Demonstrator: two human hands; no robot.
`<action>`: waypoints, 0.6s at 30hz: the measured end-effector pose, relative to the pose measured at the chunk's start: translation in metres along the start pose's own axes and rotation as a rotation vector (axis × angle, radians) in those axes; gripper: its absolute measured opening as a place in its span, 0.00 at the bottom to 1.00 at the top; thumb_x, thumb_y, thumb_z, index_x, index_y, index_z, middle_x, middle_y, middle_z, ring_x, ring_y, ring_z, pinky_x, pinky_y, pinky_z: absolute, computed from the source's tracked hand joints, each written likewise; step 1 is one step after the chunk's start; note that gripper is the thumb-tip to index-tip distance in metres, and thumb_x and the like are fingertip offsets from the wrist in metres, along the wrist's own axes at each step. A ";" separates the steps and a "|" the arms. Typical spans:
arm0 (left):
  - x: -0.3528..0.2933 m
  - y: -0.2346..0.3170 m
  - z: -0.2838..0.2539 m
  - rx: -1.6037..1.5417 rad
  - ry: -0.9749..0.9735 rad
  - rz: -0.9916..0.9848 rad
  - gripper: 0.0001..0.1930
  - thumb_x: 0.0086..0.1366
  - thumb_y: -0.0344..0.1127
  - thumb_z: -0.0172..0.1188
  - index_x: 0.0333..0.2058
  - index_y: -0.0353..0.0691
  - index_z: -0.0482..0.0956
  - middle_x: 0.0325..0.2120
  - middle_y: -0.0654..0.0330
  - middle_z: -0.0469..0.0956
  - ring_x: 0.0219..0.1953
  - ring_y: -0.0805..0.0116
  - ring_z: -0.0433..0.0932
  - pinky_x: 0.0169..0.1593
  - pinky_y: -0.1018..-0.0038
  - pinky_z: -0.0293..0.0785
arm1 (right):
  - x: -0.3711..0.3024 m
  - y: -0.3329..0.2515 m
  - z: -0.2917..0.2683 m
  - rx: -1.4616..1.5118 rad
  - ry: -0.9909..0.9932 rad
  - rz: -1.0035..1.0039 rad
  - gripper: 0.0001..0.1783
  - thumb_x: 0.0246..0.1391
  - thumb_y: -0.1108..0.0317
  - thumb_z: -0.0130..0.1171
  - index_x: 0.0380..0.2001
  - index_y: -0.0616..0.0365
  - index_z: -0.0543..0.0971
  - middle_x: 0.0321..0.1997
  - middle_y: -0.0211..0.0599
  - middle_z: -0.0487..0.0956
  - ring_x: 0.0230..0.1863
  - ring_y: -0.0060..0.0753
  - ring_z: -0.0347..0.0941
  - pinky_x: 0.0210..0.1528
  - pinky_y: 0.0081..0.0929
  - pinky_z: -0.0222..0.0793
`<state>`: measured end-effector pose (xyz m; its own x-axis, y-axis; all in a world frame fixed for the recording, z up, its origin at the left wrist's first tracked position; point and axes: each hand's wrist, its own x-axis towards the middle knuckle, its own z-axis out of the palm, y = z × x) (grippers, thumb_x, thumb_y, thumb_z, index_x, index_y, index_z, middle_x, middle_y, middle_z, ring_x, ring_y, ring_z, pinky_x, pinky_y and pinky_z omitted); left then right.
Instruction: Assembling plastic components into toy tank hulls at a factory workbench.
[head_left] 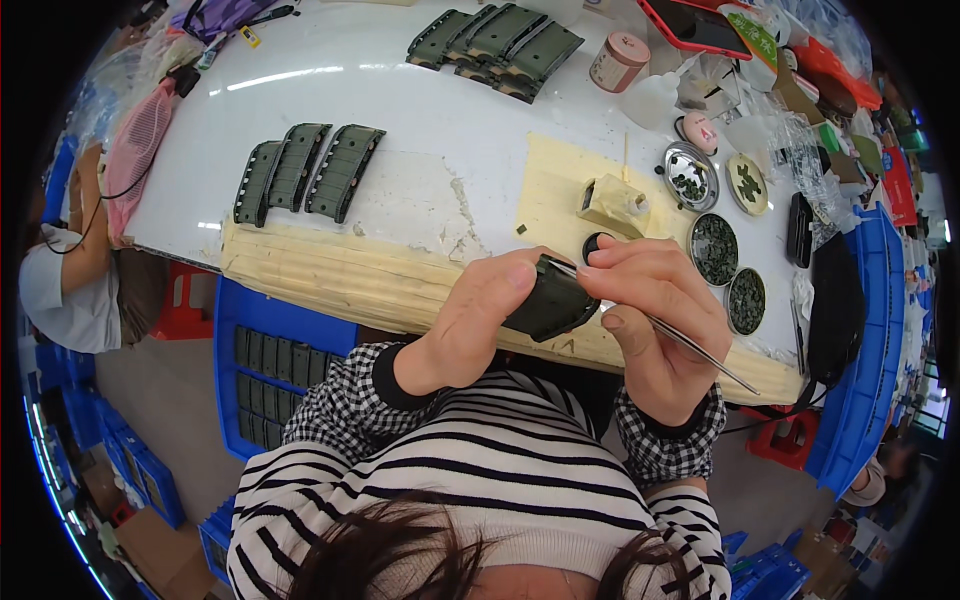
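Observation:
My left hand (470,325) is closed around a dark green curved plastic part (552,302), held above the front edge of the table. My right hand (660,320) grips a slim metal tool (690,345) that looks like tweezers. One end of it reaches the part's upper edge; the other sticks out past my palm. By my right fingertips shows a small round black piece (597,244), whose kind I cannot make out. Just beyond my hands, a small bottle in a tape-wrapped holder (612,205) stands on a yellowish sheet (545,165). A tiny dark green piece (521,229) lies on that sheet.
More curved green parts (300,170) lie at the left, others (500,45) at the back. Round dishes of small green pieces (714,248) stand to the right, near a pink jar (620,62) and a phone (697,25). A blue crate (230,350) holds green parts below left.

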<state>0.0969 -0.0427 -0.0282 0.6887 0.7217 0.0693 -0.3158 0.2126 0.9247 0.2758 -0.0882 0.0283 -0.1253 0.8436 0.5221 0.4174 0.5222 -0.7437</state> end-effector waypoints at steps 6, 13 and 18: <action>-0.002 0.005 0.000 0.040 0.022 -0.020 0.29 0.70 0.53 0.33 0.42 0.30 0.72 0.34 0.56 0.76 0.34 0.70 0.75 0.41 0.76 0.70 | -0.001 0.002 0.001 0.005 0.020 -0.010 0.12 0.49 0.70 0.65 0.39 0.61 0.82 0.34 0.37 0.79 0.41 0.38 0.75 0.52 0.39 0.72; 0.005 0.025 -0.027 0.191 0.265 0.024 0.26 0.65 0.43 0.58 0.54 0.34 0.60 0.40 0.55 0.75 0.38 0.70 0.78 0.39 0.77 0.77 | -0.014 0.012 -0.011 0.131 0.437 0.037 0.18 0.63 0.59 0.53 0.35 0.67 0.80 0.34 0.42 0.79 0.37 0.33 0.73 0.48 0.34 0.73; 0.006 0.029 -0.068 0.762 0.578 0.102 0.29 0.52 0.29 0.69 0.50 0.32 0.64 0.36 0.55 0.77 0.38 0.71 0.78 0.41 0.77 0.75 | -0.036 0.023 -0.018 0.188 0.480 0.179 0.18 0.63 0.61 0.52 0.37 0.69 0.78 0.33 0.42 0.76 0.34 0.29 0.69 0.37 0.22 0.66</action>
<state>0.0474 0.0125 -0.0263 0.1890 0.9695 0.1558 0.2934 -0.2072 0.9333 0.3057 -0.1088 0.0003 0.3764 0.7926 0.4796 0.2209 0.4260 -0.8773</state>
